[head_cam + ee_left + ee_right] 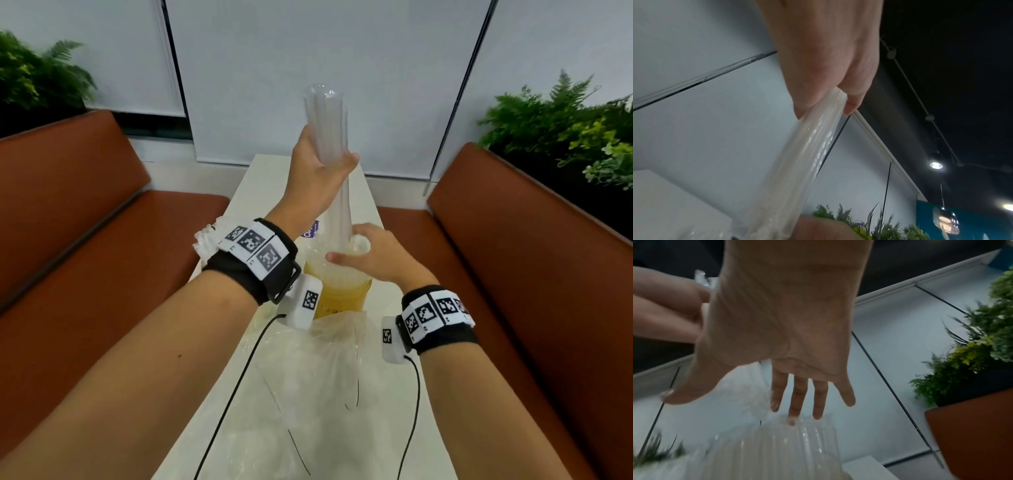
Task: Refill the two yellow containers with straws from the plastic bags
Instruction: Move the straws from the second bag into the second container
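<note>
My left hand [322, 166] is raised over the table and grips an upright bundle of clear straws [327, 120] in a thin plastic sleeve. In the left wrist view the fingers [851, 91] curl round that bundle [813, 146]. The bundle's lower end reaches the yellow container [342, 298], which stands packed with straws. My right hand [358, 251] hovers at the container's mouth with straight fingers [797, 395], whose tips touch the straw tops [781, 447]. I see only one yellow container.
A crumpled empty plastic bag [318, 363] lies on the narrow white table [260, 185] in front of the container. Another bag [209, 240] sits at the left edge, and a purple-labelled pack [311, 230] behind. Brown benches [85, 219] flank both sides.
</note>
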A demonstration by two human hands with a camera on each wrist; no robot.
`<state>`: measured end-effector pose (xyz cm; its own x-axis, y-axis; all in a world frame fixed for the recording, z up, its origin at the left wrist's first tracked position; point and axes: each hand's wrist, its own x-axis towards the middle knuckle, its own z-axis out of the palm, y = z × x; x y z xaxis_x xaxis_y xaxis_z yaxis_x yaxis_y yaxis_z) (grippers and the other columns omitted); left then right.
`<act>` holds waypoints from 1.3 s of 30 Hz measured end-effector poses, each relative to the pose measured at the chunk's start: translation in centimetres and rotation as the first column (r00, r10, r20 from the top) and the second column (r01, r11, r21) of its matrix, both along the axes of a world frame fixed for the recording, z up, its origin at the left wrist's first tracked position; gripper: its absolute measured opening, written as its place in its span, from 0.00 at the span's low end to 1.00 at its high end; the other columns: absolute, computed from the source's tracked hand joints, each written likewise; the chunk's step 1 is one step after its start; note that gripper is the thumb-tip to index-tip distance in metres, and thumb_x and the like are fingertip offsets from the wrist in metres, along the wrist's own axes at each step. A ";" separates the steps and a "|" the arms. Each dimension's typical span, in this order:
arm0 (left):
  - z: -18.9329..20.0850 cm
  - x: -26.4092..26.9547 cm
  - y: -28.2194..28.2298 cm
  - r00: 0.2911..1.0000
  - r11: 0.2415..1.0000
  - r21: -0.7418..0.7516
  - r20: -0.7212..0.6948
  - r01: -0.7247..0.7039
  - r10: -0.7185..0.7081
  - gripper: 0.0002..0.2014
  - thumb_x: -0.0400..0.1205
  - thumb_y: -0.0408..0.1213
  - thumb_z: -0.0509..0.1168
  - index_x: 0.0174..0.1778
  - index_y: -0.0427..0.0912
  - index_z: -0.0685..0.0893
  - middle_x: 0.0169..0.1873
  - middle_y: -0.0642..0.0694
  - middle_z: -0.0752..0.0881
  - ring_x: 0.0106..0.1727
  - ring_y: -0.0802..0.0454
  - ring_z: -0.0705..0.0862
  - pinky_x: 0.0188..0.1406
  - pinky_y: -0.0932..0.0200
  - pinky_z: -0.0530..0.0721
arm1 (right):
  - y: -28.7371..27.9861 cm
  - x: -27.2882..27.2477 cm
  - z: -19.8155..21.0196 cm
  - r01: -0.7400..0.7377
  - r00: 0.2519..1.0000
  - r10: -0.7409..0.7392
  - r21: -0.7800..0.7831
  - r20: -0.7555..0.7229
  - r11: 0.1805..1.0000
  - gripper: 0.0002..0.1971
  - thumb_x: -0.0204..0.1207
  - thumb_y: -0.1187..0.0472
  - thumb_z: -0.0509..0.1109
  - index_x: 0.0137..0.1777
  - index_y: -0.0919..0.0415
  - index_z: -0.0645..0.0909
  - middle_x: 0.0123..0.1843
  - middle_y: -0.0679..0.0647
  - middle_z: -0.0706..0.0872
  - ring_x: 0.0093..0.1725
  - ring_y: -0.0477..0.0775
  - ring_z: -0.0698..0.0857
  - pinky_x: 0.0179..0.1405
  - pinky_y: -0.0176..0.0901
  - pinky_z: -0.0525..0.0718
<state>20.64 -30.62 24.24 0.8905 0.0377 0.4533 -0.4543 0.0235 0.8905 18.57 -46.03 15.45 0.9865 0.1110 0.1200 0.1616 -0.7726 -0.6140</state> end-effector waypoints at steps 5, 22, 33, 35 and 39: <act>-2.5 1.5 -2.3 0.999 1.000 0.009 -0.038 0.001 0.000 0.18 0.76 0.33 0.73 0.60 0.37 0.79 0.50 0.31 0.85 0.45 0.45 0.85 0.45 0.55 0.88 | -0.5 0.3 -3.1 0.077 0.997 -0.075 0.069 -0.027 0.995 0.39 0.65 0.38 0.82 0.73 0.53 0.76 0.61 0.45 0.83 0.63 0.52 0.83 0.56 0.40 0.79; -4.5 5.3 -4.8 0.993 0.989 -0.096 -0.044 -0.110 0.106 0.17 0.74 0.37 0.76 0.56 0.42 0.81 0.43 0.39 0.86 0.44 0.41 0.88 0.45 0.46 0.92 | -2.2 3.0 -4.2 0.134 0.988 -0.149 0.238 0.048 0.962 0.21 0.74 0.47 0.79 0.61 0.58 0.87 0.60 0.49 0.86 0.59 0.46 0.83 0.62 0.41 0.82; -5.6 6.8 -3.8 0.992 0.995 0.046 -0.093 0.091 -0.086 0.21 0.77 0.37 0.78 0.63 0.38 0.81 0.54 0.37 0.89 0.58 0.44 0.88 0.57 0.58 0.86 | -2.9 5.2 -4.0 0.113 0.989 -0.093 0.180 -0.111 0.977 0.22 0.64 0.44 0.85 0.52 0.57 0.87 0.47 0.45 0.90 0.50 0.49 0.89 0.52 0.45 0.88; -5.4 6.7 -3.7 0.989 0.992 0.059 -0.098 0.115 -0.109 0.21 0.76 0.35 0.78 0.63 0.38 0.81 0.54 0.36 0.89 0.58 0.44 0.88 0.56 0.59 0.86 | -2.6 5.3 -3.7 0.103 0.988 -0.080 0.177 -0.134 0.979 0.27 0.63 0.45 0.86 0.56 0.57 0.80 0.50 0.47 0.86 0.48 0.46 0.86 0.46 0.42 0.85; -5.6 6.8 -3.5 0.981 0.984 0.076 -0.120 0.160 -0.151 0.22 0.76 0.38 0.79 0.63 0.38 0.81 0.54 0.36 0.89 0.58 0.42 0.88 0.60 0.51 0.88 | -1.4 5.3 -2.7 0.034 0.988 0.005 0.253 -0.152 0.967 0.38 0.66 0.37 0.81 0.72 0.51 0.73 0.61 0.48 0.86 0.57 0.48 0.87 0.58 0.46 0.87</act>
